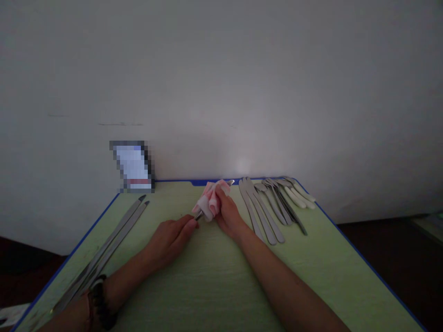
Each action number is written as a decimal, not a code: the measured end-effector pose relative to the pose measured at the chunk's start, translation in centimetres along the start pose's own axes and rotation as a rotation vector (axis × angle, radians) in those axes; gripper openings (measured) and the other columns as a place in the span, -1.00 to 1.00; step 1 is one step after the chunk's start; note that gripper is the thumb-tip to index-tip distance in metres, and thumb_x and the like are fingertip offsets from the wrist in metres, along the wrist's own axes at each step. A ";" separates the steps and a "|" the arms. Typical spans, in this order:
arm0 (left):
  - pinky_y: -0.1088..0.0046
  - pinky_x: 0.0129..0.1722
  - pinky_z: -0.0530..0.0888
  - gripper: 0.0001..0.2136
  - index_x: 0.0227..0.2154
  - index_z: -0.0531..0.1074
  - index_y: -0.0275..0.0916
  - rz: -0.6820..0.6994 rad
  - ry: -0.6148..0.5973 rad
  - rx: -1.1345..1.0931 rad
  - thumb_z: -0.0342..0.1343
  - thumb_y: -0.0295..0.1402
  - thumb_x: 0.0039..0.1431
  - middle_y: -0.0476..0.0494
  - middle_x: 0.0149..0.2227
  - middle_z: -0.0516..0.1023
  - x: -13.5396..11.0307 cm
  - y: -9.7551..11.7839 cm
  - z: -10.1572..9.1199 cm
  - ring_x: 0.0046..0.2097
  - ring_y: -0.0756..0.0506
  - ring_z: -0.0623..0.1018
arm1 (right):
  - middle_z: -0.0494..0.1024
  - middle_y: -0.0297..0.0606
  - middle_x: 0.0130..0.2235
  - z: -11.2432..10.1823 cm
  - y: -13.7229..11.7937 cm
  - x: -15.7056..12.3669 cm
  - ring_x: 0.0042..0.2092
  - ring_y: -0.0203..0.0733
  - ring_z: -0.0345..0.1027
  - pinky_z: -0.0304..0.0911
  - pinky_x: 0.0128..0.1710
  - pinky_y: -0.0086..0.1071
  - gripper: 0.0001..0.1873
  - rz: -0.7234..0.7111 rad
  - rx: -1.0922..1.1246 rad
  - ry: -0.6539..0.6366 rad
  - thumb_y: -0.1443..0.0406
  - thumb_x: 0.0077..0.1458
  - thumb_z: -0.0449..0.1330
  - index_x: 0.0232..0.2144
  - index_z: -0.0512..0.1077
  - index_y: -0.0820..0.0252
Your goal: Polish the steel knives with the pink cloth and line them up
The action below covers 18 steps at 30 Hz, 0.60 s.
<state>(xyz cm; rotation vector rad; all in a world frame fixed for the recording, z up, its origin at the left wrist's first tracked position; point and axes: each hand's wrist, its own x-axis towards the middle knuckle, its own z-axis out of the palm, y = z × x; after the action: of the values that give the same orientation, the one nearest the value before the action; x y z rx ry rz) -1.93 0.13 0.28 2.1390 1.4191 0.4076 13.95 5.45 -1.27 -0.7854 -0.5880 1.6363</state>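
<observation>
My left hand (175, 236) is closed around the handle end of a metal table knife (198, 215), above the middle of the table. A pink and white cloth (206, 201) is wrapped around the knife's middle, gripped by my right hand (228, 212). Past the cloth only the shiny tip of the blade shows; the rest of the blade is hidden. Just right of my right hand, several metal knives (260, 207) lie side by side. Beside my left forearm lie more long knives (119, 235), partly covered by the wrist with its dark bead bracelet (100, 299).
Spoons (272, 198), forks and some white-handled pieces (297, 196) lie at the table's back right. A phone-like device (133, 166), blurred out, leans on the wall (221, 92) at the back left. The pale green table (207, 286) has a blue edge against the wall.
</observation>
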 end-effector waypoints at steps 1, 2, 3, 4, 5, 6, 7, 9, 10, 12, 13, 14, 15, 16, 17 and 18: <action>0.47 -0.43 0.30 -0.53 -0.25 0.41 -0.22 0.022 0.013 -0.030 -0.39 -0.14 0.31 -0.02 -0.55 0.44 -0.1 0.0 -0.1 -0.47 -0.08 0.47 | 0.45 -0.38 -0.58 0.0 0.0 0.0 -0.52 -0.31 0.24 0.13 -0.50 -0.44 -0.55 -0.004 -0.003 -0.009 -0.06 -0.19 0.31 -0.52 0.41 0.20; 0.46 -0.41 0.31 -0.54 -0.22 0.41 -0.23 0.040 0.028 -0.054 -0.38 -0.14 0.30 -0.03 -0.52 0.47 -0.2 -0.1 -0.1 -0.45 -0.09 0.48 | 0.45 -0.38 -0.58 0.0 0.0 0.1 -0.52 -0.31 0.24 0.13 -0.50 -0.43 -0.53 -0.004 -0.004 -0.019 -0.09 -0.19 0.30 -0.52 0.41 0.20; 0.45 -0.37 0.34 -0.54 -0.18 0.41 -0.23 0.054 0.040 -0.075 -0.37 -0.14 0.30 -0.05 -0.47 0.50 -0.3 -0.1 -0.1 -0.42 -0.10 0.50 | 0.44 -0.39 -0.58 0.0 0.0 0.1 -0.52 -0.31 0.23 0.13 -0.49 -0.43 -0.52 -0.001 -0.001 -0.027 -0.11 -0.19 0.29 -0.52 0.41 0.19; 0.44 -0.32 0.36 -0.56 -0.14 0.40 -0.23 0.063 0.053 -0.092 -0.35 -0.14 0.30 -0.07 -0.40 0.54 -0.3 -0.2 -0.1 -0.36 -0.11 0.52 | 0.43 -0.39 -0.59 0.0 0.0 0.2 -0.52 -0.31 0.23 0.13 -0.49 -0.43 -0.51 0.001 0.006 -0.033 -0.12 -0.21 0.29 -0.53 0.41 0.19; 0.43 -0.25 0.37 -0.57 -0.09 0.39 -0.22 0.066 0.068 -0.103 -0.34 -0.15 0.30 -0.10 -0.31 0.57 -0.3 -0.2 -0.1 -0.29 -0.13 0.54 | 0.43 -0.40 -0.59 0.0 0.0 0.2 -0.52 -0.32 0.22 0.13 -0.49 -0.43 -0.50 -0.001 0.018 -0.033 -0.13 -0.22 0.29 -0.54 0.41 0.18; 0.41 -0.19 0.38 -0.57 -0.05 0.37 -0.21 0.062 0.087 -0.107 -0.33 -0.16 0.30 -0.13 -0.22 0.58 -0.3 -0.2 0.0 -0.21 -0.14 0.54 | 0.42 -0.41 -0.60 0.0 0.0 0.2 -0.52 -0.31 0.22 0.14 -0.49 -0.43 -0.50 -0.003 0.034 -0.034 -0.13 -0.24 0.30 -0.55 0.40 0.18; 0.39 -0.15 0.37 -0.58 -0.02 0.34 -0.20 0.053 0.106 -0.104 -0.33 -0.16 0.30 -0.15 -0.16 0.57 -0.3 -0.2 0.1 -0.16 -0.16 0.53 | 0.42 -0.41 -0.60 0.1 0.0 0.2 -0.52 -0.31 0.22 0.15 -0.48 -0.43 -0.50 -0.006 0.053 -0.035 -0.13 -0.25 0.31 -0.55 0.40 0.17; 0.37 -0.19 0.38 -0.59 0.04 0.27 -0.20 0.016 0.140 -0.089 -0.32 -0.15 0.31 -0.15 -0.18 0.55 -0.2 -0.2 0.2 -0.19 -0.16 0.53 | 0.42 -0.42 -0.58 0.1 -0.1 0.1 -0.52 -0.31 0.22 0.16 -0.48 -0.43 -0.52 -0.009 0.088 -0.037 -0.11 -0.24 0.32 -0.54 0.39 0.17; 0.38 -0.25 0.38 -0.60 0.07 0.22 -0.20 -0.007 0.154 -0.082 -0.30 -0.15 0.30 -0.12 -0.26 0.54 -0.1 -0.2 0.3 -0.26 -0.14 0.52 | 0.43 -0.42 -0.58 0.1 -0.2 0.1 -0.52 -0.32 0.22 0.15 -0.49 -0.43 -0.53 -0.007 0.103 -0.037 -0.10 -0.23 0.32 -0.53 0.39 0.17; 0.42 -0.38 0.34 -0.61 0.08 0.14 -0.23 -0.037 0.178 -0.081 -0.27 -0.16 0.30 0.00 -0.42 0.45 0.0 -0.1 0.5 -0.42 -0.10 0.47 | 0.44 -0.42 -0.56 0.2 -0.2 0.1 -0.53 -0.33 0.21 0.14 -0.50 -0.43 -0.56 0.001 0.121 -0.034 -0.08 -0.19 0.31 -0.51 0.39 0.16; 0.44 -0.41 0.32 -0.63 0.07 0.11 -0.23 -0.039 0.188 -0.088 -0.25 -0.17 0.29 0.04 -0.47 0.39 0.0 -0.1 0.5 -0.46 -0.08 0.44 | 0.43 -0.43 -0.56 0.2 -0.2 0.1 -0.53 -0.33 0.20 0.13 -0.51 -0.43 -0.57 0.004 0.125 -0.030 -0.06 -0.17 0.31 -0.52 0.38 0.16; 0.45 -0.42 0.31 -0.65 0.05 0.10 -0.23 -0.035 0.197 -0.095 -0.24 -0.19 0.29 0.07 -0.49 0.35 0.1 -0.1 0.6 -0.47 -0.07 0.43 | 0.42 -0.44 -0.57 0.1 -0.2 0.1 -0.54 -0.34 0.19 0.13 -0.51 -0.43 -0.58 0.005 0.128 -0.026 -0.05 -0.15 0.30 -0.53 0.37 0.16; 0.45 -0.42 0.31 -0.68 0.02 0.10 -0.23 -0.028 0.200 -0.100 -0.23 -0.21 0.28 0.08 -0.50 0.33 0.1 -0.1 0.6 -0.48 -0.07 0.42 | 0.40 -0.45 -0.59 0.1 -0.2 0.1 -0.54 -0.34 0.18 0.13 -0.50 -0.44 -0.59 0.006 0.128 -0.024 -0.04 -0.14 0.30 -0.55 0.35 0.16; 0.45 -0.41 0.31 -0.71 -0.01 0.10 -0.22 -0.027 0.201 -0.104 -0.22 -0.22 0.28 0.08 -0.50 0.33 0.2 -0.2 0.7 -0.47 -0.07 0.43 | 0.39 -0.45 -0.60 0.1 -0.1 0.2 -0.54 -0.35 0.18 0.13 -0.50 -0.44 -0.59 0.011 0.123 -0.024 -0.03 -0.13 0.30 -0.56 0.34 0.16; 0.44 -0.40 0.32 -0.74 -0.04 0.10 -0.20 -0.030 0.200 -0.107 -0.21 -0.23 0.28 0.08 -0.49 0.35 0.2 -0.2 0.7 -0.46 -0.08 0.44 | 0.39 -0.45 -0.60 0.1 -0.1 0.2 -0.54 -0.35 0.18 0.13 -0.50 -0.44 -0.59 0.013 0.117 -0.023 -0.02 -0.14 0.30 -0.57 0.34 0.17; 0.44 -0.39 0.32 -0.77 -0.06 0.10 -0.19 -0.035 0.197 -0.114 -0.20 -0.24 0.27 0.06 -0.48 0.38 0.2 -0.2 0.7 -0.44 -0.08 0.46 | 0.39 -0.44 -0.60 0.1 -0.1 0.2 -0.53 -0.35 0.19 0.14 -0.49 -0.44 -0.60 0.013 0.111 -0.019 -0.01 -0.15 0.32 -0.57 0.34 0.18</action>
<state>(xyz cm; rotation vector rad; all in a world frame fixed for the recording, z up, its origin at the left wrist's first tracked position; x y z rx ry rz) -1.66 0.20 -0.43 2.0251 1.4992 0.6857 13.90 5.68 -1.19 -0.6949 -0.5017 1.6748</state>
